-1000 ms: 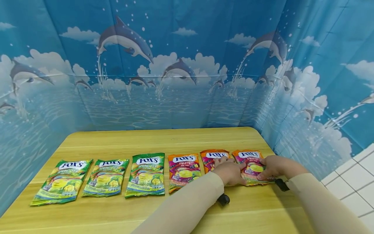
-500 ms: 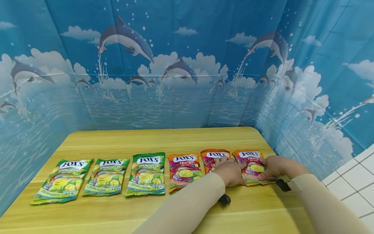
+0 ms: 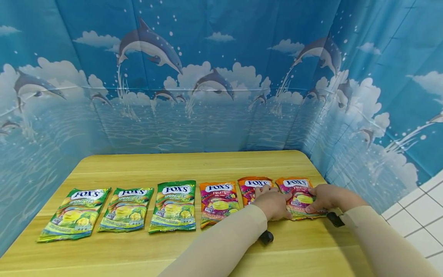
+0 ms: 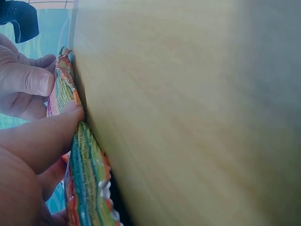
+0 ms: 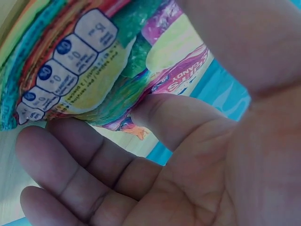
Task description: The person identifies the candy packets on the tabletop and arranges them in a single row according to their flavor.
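On the right of the table lie three orange-and-purple FOX'S Fruits candy bags. My left hand (image 3: 273, 204) rests across the middle Fruits bag (image 3: 247, 190), hiding much of it. Its thumb and a finger reach the left edge of the rightmost Fruits bag (image 3: 299, 198). Against that bag's right edge, my right hand (image 3: 328, 198) touches with thumb and forefinger spread apart. The right wrist view shows its other fingers (image 5: 61, 165) loosely bent below the bag. In the left wrist view, my left thumb (image 4: 51, 141) touches a bag edge close to the tabletop.
The third Fruits bag (image 3: 219, 202) lies left of my left hand. Further left are three green FOX'S Spring Tea bags (image 3: 173, 207), continuing the row on the wooden table (image 3: 194, 165). A blue dolphin-print curtain (image 3: 214, 123) hangs behind and at both sides; white tiles (image 3: 422, 211) show at right.
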Motion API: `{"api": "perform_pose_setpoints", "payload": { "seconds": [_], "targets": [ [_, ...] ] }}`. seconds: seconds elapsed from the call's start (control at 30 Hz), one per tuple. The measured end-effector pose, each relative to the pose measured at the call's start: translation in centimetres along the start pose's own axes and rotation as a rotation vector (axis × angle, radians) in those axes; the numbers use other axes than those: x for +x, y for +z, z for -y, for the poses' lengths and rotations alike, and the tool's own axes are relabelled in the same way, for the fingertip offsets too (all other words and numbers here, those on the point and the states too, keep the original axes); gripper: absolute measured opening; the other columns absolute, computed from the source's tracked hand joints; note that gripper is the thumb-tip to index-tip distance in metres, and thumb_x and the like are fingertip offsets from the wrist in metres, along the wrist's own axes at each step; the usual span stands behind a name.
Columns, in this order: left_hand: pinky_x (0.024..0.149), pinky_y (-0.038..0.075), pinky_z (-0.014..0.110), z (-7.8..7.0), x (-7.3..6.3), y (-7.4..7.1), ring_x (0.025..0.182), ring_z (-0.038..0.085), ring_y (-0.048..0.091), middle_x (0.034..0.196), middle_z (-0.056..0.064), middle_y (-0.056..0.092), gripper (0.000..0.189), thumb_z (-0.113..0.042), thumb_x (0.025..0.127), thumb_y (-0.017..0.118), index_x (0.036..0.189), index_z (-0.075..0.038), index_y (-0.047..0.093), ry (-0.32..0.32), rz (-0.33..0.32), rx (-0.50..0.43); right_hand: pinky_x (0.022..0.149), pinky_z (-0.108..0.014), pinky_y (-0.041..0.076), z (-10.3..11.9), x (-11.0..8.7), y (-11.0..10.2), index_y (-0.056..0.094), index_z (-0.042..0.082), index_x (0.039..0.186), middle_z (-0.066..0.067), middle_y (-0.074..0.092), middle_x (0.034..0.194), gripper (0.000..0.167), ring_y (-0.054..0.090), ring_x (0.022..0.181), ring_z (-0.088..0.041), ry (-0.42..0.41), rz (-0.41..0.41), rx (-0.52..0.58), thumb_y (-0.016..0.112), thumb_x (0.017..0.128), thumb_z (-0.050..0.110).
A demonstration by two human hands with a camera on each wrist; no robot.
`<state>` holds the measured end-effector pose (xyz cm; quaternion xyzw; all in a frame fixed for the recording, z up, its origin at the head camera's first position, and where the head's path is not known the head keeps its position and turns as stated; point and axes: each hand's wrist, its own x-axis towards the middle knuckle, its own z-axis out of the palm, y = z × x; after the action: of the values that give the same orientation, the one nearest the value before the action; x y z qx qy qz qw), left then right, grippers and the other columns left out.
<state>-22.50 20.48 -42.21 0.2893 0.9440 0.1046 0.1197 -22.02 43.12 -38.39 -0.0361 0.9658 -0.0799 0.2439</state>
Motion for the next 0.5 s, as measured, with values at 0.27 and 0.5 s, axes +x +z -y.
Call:
{"api": "perform_pose_setpoints", "payload": {
  "seconds": [0.27, 0.5],
  "targets": [
    [0.121, 0.026, 0.052, 0.03, -0.03, 0.17, 0.135, 0.018, 0.041, 0.157, -0.015, 0.050, 0.076, -0.068, 0.085, 0.075, 0.152, -0.061, 0.041, -0.002, -0.002, -0.015, 0.104, -0.062, 0.050, 0.03, 0.11, 0.10, 0.048, -0.016, 0.148, -0.035, 0.063, 0.131, 0.094, 0.062, 0.115, -0.043, -0.001, 0.008, -0.019, 0.081, 0.090, 0.051],
    [0.118, 0.028, 0.050, 0.06, 0.10, 0.17, 0.134, 0.017, 0.041, 0.156, -0.015, 0.050, 0.077, -0.069, 0.084, 0.075, 0.152, -0.062, 0.039, 0.001, -0.006, -0.006, 0.105, -0.063, 0.049, 0.07, 0.08, -0.07, 0.047, -0.014, 0.149, -0.035, 0.062, 0.133, 0.098, 0.062, 0.117, -0.043, 0.014, 0.012, -0.004, 0.082, 0.088, 0.053]
  ]
}}
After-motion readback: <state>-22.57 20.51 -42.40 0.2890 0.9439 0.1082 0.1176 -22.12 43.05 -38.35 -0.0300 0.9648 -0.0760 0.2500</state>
